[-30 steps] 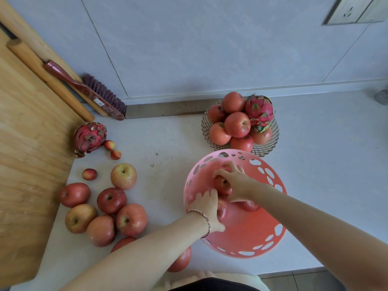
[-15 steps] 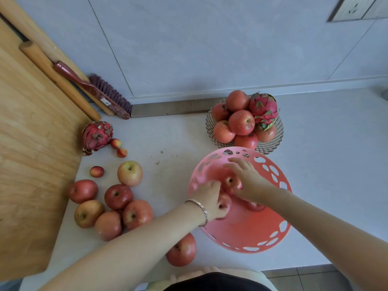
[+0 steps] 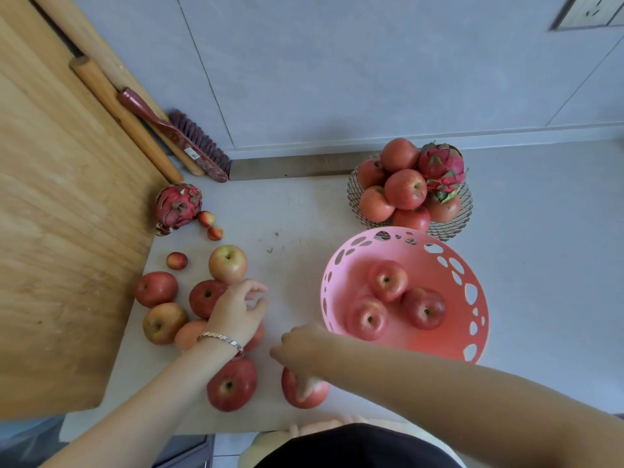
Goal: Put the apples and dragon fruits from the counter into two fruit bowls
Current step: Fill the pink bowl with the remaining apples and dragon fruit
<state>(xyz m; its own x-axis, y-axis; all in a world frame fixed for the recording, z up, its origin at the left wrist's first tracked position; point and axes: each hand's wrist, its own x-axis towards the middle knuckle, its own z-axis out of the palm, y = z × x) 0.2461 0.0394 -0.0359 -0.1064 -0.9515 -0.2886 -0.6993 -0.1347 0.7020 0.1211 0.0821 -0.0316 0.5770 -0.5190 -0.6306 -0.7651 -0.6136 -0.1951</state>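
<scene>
head view, biggest first: table (image 3: 297,211) has the pink bowl (image 3: 418,265) pulled near the edge, probably for easy reach, with three apples (image 3: 388,280) inside. wire bowl (image 3: 464,214) behind it looks full. dragon fruit (image 3: 178,207) and loose apples (image 3: 228,263) wait on the left. left hand (image 3: 234,315) hovers over them, grip released. right hand (image 3: 300,347) has its fingers draped on the near apple (image 3: 304,395), can't tell if it's clenched.

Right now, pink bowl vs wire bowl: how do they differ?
1. The pink bowl has solid walls with oval cutouts near the rim; the wire bowl is open mesh.
2. The pink bowl holds three apples in one layer; the wire bowl is heaped with fruit.
3. The wire bowl has a dragon fruit on top; the pink bowl has none.
Shared: both are round, sit on the counter and hold red apples.
</scene>
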